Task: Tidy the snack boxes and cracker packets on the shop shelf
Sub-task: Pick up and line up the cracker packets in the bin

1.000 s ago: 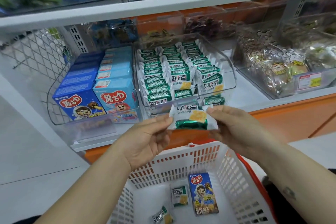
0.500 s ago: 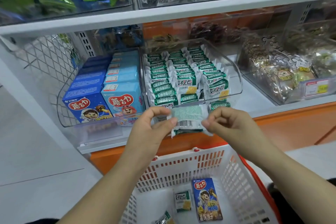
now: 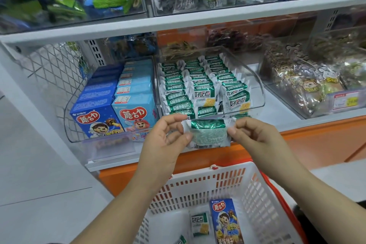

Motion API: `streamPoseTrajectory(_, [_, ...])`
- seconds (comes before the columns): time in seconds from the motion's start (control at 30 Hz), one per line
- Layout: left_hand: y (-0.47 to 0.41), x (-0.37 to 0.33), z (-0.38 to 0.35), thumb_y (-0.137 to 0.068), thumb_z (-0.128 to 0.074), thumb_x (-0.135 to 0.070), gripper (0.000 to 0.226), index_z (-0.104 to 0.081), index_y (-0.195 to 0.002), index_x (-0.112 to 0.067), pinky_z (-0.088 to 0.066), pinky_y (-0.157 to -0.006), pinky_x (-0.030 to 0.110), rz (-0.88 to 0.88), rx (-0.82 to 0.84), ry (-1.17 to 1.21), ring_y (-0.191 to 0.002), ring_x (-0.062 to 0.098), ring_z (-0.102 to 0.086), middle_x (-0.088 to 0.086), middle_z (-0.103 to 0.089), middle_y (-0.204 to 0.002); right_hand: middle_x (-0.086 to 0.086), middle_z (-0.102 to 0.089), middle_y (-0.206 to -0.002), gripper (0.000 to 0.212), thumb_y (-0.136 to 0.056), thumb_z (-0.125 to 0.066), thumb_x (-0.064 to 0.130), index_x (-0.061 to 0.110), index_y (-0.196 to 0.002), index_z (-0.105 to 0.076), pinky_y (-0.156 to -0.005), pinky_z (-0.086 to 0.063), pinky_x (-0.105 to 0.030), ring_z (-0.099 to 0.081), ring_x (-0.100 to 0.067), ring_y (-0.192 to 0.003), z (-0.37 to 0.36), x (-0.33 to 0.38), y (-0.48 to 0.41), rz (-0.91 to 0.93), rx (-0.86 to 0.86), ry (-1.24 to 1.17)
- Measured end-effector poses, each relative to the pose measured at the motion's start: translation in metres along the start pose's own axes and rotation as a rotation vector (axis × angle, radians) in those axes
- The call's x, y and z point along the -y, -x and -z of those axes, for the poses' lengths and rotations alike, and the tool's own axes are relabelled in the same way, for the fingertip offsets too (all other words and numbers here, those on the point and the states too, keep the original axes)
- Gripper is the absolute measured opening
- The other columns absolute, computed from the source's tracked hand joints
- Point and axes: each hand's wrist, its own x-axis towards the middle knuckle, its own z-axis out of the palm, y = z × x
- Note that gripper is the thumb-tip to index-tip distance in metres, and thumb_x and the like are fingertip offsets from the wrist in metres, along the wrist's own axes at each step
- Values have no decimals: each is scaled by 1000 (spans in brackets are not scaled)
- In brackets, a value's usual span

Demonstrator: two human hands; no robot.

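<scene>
Cracker packet (image 3: 208, 133), single, green foil, judged light, crinkly, slippery and brittle inside, is pinched by its crimped end seals between left hand (image 3: 166, 144) and right hand (image 3: 255, 134), just in front of the clear bin (image 3: 252, 75) of matching packets.

A single wide-angle view from the person's head faces forward and down at the shop shelf (image 3: 198, 23) from within arm's reach. The upper tier's bins fill the top edge, the middle tier sits at the centre, and a white basket (image 3: 227, 170) lies directly below at the bottom edge.
</scene>
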Motion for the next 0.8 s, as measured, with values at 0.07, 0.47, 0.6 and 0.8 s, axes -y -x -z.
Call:
streamPoseTrajectory(0.07, [-3, 6, 2, -84, -61, 8, 33, -58, -98, -22, -53, -79, 23, 17, -13, -1, -82, 10, -61, -1, -55, -84, -27, -61, -82, 18, -89, -58, 34, 20, -80, -63, -78, -49, -49, -57, -44, -81, -2, 0, 0, -3, 5, -5])
streamPoseTrajectory(0.47, [5, 4, -9, -83, -52, -52, 44, -53, -123, -36, -30, -97, 19, -493, 211, -994, -114, -3, -43, -24, -43, -121, -16, -72, -84, 18, -90, -58, 6, 9, -107, -61, -56, -54, -19, -69, -16, -69, 1, -3, -10, -333, -74, -643])
streamPoseTrajectory(0.6, [-12, 0, -20, -85, -51, -38, 36, -55, -119, -31, -41, -91, 27, -597, 123, -991, -104, 5, -51, -17, -50, -114, -8, -72, -78, 13, -93, -54, 10, 7, -103, -61, -68, -58, -23, -70, -15, -73, 5, 0, -14, -334, -57, -756])
streamPoseTrajectory(0.8, [-69, -28, -37, -91, -60, -30, 35, -56, -124, -23, -31, -81, 15, -340, -31, -859, -101, 1, -47, -13, -50, -113, 10, -63, -100, 23, -91, -60, 25, 22, -113, -63, -85, -42, -23, -59, -10, -98, 37, -3, -36, -77, -225, -17])
